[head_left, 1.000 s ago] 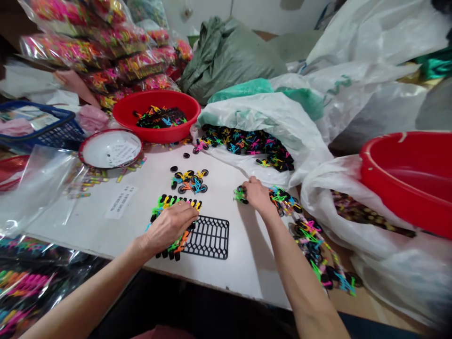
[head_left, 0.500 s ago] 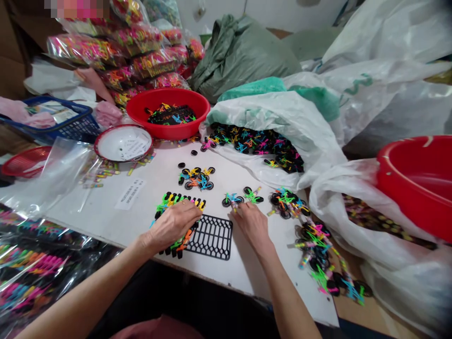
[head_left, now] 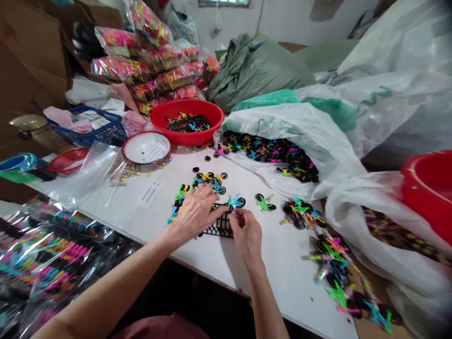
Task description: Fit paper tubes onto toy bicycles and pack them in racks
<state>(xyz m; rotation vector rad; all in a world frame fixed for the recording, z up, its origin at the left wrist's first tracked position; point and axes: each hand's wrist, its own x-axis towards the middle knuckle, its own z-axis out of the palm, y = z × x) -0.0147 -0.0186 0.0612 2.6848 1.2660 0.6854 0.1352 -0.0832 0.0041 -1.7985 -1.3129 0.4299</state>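
My right hand (head_left: 248,234) pinches a small blue toy bicycle (head_left: 237,201) with black wheels, above the right end of a black plastic rack (head_left: 221,228). My left hand (head_left: 195,213) lies across the rack's left part, fingers stretched forward and the thumb reaching right to the bicycle's near wheel. Toy bicycles standing in the rack (head_left: 176,203) show at its left edge; the hand hides the others. Just beyond the left fingers is a small pile of yellow and blue toy bicycles (head_left: 211,178). A green toy bicycle (head_left: 264,202) lies to the right.
More toy bicycles with candy tubes (head_left: 334,263) spread along the right table edge. At the back are a white sack of toy bicycles (head_left: 271,153), a red basin (head_left: 187,136) and an enamel bowl (head_left: 146,147). Bagged toys (head_left: 52,254) lie at the lower left.
My right hand has brought the blue bicycle from the table to the rack's right end. My left hand's thumb has stretched out to it. The camera view has shifted left.
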